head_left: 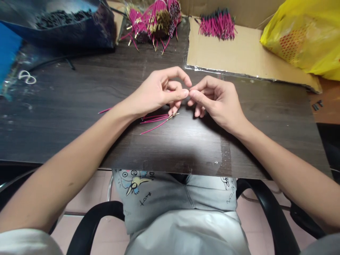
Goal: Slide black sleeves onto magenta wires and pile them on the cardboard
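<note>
My left hand [159,90] and my right hand [215,99] meet fingertip to fingertip above the middle of a dark wooden table [79,106]. Several thin pink wires [155,120] with metal tips run from under my left hand's lower fingers and lie fanned on the table. Thumb and forefinger of each hand are pinched together where the hands touch; whatever small thing sits between them is hidden.
Bundles of pink wires [154,19] lie at the table's far edge, and another pile [217,24] rests on a cardboard sheet [239,53]. A yellow plastic bag [305,35] is at far right, a dark bag of black parts [61,21] at far left.
</note>
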`<state>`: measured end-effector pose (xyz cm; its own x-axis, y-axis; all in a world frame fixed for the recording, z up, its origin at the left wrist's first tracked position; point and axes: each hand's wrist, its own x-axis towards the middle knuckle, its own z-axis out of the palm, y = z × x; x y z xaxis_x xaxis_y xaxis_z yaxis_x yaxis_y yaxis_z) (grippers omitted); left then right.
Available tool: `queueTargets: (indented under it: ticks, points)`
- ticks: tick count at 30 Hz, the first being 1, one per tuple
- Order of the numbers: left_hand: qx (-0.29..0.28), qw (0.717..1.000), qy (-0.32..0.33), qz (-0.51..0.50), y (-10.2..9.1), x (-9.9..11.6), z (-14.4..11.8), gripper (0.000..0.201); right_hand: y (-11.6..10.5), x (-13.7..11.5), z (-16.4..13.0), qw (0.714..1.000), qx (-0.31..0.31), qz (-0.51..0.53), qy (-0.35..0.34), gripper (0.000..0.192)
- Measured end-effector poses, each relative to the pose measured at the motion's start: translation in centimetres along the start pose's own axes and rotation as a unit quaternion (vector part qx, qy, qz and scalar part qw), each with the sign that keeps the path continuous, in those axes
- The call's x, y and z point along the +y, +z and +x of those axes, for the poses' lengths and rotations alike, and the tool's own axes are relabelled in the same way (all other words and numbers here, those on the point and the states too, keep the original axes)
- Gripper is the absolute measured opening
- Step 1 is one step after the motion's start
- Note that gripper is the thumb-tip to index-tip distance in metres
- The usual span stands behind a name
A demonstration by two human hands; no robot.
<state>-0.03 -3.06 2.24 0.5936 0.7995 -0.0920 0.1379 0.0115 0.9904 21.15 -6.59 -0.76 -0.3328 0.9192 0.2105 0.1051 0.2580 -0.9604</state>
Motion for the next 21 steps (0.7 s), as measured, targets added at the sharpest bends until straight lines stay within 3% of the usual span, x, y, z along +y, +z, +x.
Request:
queueTargets:
  ticks: [9, 21]
  points:
    - [-0.018, 1.000, 0.001, -0.013, -0.05, -0.04, 0.02, 0.048, 0.22, -0.12, -0.12, 1.000, -0.004, 0.014, 0.004, 0.052]
    - [-0.050, 0.998, -0.024, -0.031, -0.48, -0.19, 0.11, 0.046, 0.39, -0.54, -0.53, 0.998, 0.009, -0.048, -0.027, 0.046]
